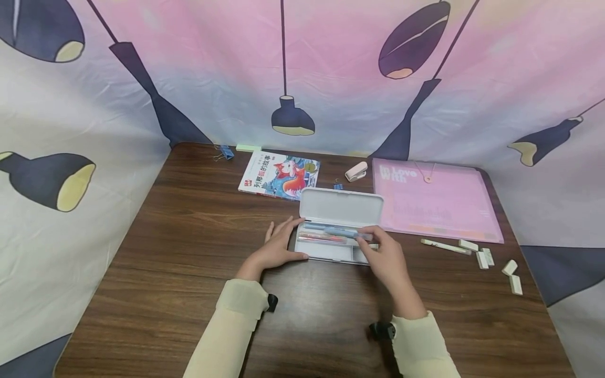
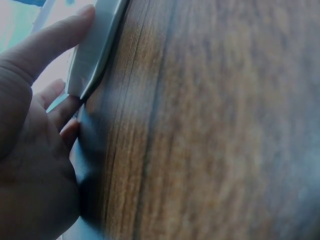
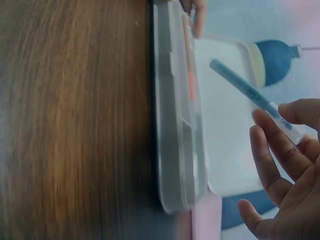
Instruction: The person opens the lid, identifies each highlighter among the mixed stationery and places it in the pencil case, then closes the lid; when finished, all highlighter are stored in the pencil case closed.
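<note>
A white pencil case (image 1: 340,207) lies on the table with its lid raised at the back. At its left end my left hand (image 1: 275,252) grips it, thumb at the near corner and fingers at the far side. The left wrist view shows that thumb (image 2: 55,40) on the case's edge. Over the tray, my right hand (image 1: 389,260) pinches one end of a blue pen (image 3: 240,85) with a clear end piece between thumb and fingers. Inside the case lie a red-tinted pen (image 1: 323,238) and another blue pen (image 1: 313,226), partly hidden.
Behind the case are a fox picture book (image 1: 281,176), a pale stapler (image 1: 356,171) and blue binder clips (image 1: 226,152). To the right lie a pink document folder (image 1: 437,202), a light-coloured pen (image 1: 446,247) and several white erasers (image 1: 515,285). A patterned cloth hangs behind the table.
</note>
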A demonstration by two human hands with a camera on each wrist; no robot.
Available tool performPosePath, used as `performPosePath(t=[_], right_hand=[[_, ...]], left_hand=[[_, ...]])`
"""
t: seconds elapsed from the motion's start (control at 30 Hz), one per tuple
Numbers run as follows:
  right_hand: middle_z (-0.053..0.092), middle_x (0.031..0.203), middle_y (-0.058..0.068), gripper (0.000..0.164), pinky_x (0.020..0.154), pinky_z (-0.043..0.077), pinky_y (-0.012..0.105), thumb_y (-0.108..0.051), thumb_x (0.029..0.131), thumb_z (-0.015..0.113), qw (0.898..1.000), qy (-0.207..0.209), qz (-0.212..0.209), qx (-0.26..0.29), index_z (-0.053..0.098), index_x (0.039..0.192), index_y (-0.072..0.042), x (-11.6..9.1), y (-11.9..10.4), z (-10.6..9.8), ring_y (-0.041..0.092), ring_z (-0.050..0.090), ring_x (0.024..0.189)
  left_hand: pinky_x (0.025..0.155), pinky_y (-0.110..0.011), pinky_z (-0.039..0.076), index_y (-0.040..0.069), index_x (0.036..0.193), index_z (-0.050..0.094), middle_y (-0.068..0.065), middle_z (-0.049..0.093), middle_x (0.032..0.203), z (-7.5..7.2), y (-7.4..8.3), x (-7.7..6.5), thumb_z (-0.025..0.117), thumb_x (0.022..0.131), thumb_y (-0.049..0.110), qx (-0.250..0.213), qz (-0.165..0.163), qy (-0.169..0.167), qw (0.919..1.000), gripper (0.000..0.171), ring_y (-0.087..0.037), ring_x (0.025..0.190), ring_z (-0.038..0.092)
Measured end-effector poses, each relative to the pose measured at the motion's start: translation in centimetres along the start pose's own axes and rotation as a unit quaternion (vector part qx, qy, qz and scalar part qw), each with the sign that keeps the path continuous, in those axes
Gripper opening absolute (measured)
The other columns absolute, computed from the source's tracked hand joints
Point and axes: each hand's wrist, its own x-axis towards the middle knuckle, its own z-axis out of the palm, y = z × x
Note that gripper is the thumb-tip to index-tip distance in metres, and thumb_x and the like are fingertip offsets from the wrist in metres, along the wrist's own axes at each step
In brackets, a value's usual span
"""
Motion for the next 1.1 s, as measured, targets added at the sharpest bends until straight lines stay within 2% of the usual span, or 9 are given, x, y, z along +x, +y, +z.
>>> performPosePath(t=[0.2,0.4,0.53,0.7,0.87,0.97,1.1], right_hand=[[0.065,0.091,0.0,0.017,0.067,0.045,0.035,-0.029,0.087,0.059,0.999,-0.026,-0.014,-0.017,0.061,0.103,-0.026,1.4,-0.5,1.8,0.017,0.058,0.084],[0.065,0.084,-0.001,0.026,0.067,0.047,0.036,-0.025,0.091,0.052,0.997,-0.057,-0.024,-0.038,0.055,0.116,-0.02,2.0,-0.9,3.3,0.017,0.06,0.079],[0.061,0.078,0.0,0.025,0.062,0.042,0.033,-0.027,0.091,0.052,0.998,-0.042,-0.001,-0.048,0.049,0.113,-0.016,2.2,-1.0,3.6,0.017,0.053,0.07],[0.055,0.072,0.0,0.02,0.055,0.039,0.029,-0.03,0.086,0.06,0.998,-0.002,0.007,-0.065,0.058,0.1,-0.015,2.4,-0.7,3.5,0.015,0.049,0.062],[0.057,0.083,-0.002,0.019,0.063,0.044,0.031,-0.028,0.087,0.059,0.998,0.001,-0.009,-0.054,0.066,0.1,-0.017,2.3,-0.3,3.3,0.015,0.054,0.074],[0.06,0.09,-0.002,0.02,0.069,0.047,0.033,-0.031,0.087,0.058,0.999,-0.003,-0.004,-0.037,0.065,0.1,-0.019,2.1,0.0,2.9,0.016,0.058,0.083],[0.063,0.093,0.001,0.02,0.072,0.048,0.036,-0.031,0.088,0.057,1.0,0.007,0.006,-0.029,0.065,0.101,-0.018,1.9,0.6,2.1,0.018,0.059,0.085]], left_hand=[[0.105,-0.042,-0.013,0.027,0.143,0.019,-0.001,0.017,0.148,0.1,-0.1,0.0,0.07,0.074,0.044,0.0,0.001,0.0,1.0,0.087,-0.015,0.137,0.005],[0.105,-0.042,-0.012,0.027,0.143,0.019,-0.001,0.017,0.149,0.1,-0.2,0.0,0.07,0.074,0.044,-0.001,-0.001,-0.002,1.0,0.088,-0.015,0.137,0.005],[0.105,-0.042,-0.012,0.028,0.143,0.019,-0.001,0.017,0.148,0.1,-0.2,0.1,0.07,0.074,0.045,0.0,0.0,0.0,1.0,0.088,-0.015,0.137,0.005],[0.106,-0.041,-0.012,0.029,0.143,0.019,-0.001,0.017,0.148,0.0,-0.2,0.0,0.07,0.073,0.045,0.002,-0.003,0.003,1.0,0.088,-0.016,0.137,0.006],[0.105,-0.042,-0.012,0.027,0.143,0.019,-0.001,0.018,0.148,0.0,-0.2,0.0,0.07,0.073,0.045,0.003,0.0,0.003,1.0,0.088,-0.015,0.137,0.006],[0.105,-0.043,-0.012,0.027,0.143,0.02,-0.001,0.019,0.148,0.0,-0.1,0.0,0.071,0.073,0.044,0.0,0.003,0.003,1.0,0.088,-0.015,0.137,0.007],[0.105,-0.042,-0.012,0.027,0.143,0.02,0.0,0.018,0.148,0.0,0.0,0.1,0.07,0.073,0.044,-0.001,-0.001,0.002,1.0,0.087,-0.013,0.136,0.007]])
